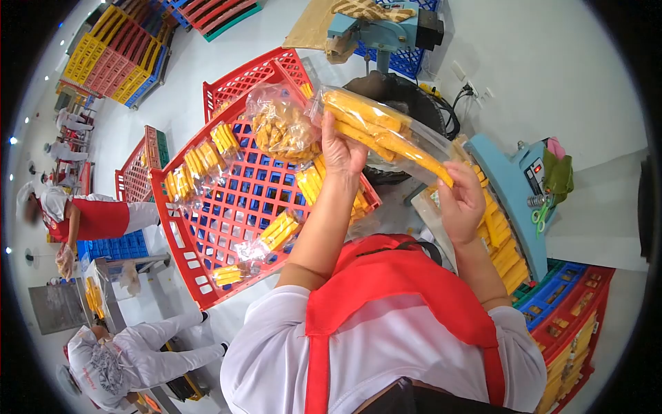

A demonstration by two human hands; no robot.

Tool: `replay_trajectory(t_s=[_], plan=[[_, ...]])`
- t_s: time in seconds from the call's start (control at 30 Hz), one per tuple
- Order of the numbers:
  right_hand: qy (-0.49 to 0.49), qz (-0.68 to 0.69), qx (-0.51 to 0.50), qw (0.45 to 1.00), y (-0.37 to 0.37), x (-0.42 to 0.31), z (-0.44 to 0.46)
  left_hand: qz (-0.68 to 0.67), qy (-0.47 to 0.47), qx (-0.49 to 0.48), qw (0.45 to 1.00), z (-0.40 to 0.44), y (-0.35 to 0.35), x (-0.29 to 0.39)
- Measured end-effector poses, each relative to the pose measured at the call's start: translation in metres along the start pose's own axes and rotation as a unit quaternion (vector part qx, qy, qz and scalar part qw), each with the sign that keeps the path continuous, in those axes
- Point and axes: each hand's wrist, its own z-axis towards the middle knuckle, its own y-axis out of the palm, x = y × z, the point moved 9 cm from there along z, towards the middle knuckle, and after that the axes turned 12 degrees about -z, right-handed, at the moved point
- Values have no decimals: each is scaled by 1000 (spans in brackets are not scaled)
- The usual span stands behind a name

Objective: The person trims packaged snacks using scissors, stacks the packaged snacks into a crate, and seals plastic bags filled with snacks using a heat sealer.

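Note:
A clear plastic bag of long yellow-orange sticks (376, 124) is held up at a slant between both hands. My left hand (341, 148) grips its left part from below, with the thumb against the plastic. At the lower right end, my right hand (460, 200) pinches the bag, its fingers closed near the tip of one stick. Beneath and to the left stands a red plastic crate (265, 186). It holds several small clear packs of yellow sticks (203, 159) and a larger bag of light brown pieces (283, 127).
A blue-grey machine (507, 200) stands at right beside rows of yellow sticks (507, 255), with green-handled scissors (542, 215) on it. Another machine (386, 31) is at the top, near a black-lined bin (414, 110). Stacked crates (114, 55) and co-workers (96, 214) appear at left.

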Motion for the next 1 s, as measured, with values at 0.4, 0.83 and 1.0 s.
replay_trajectory(t_s=[0.4, 0.83, 1.0], plan=[[267, 267, 128, 917, -26, 51, -26, -37, 17, -20, 999, 0, 2, 7], [119, 85, 105, 984, -49, -8, -5, -4, -75, -167, 983, -19, 48, 0], [397, 478, 75, 780, -10, 39, -43, -5, -56, -136, 989, -18, 40, 4]])
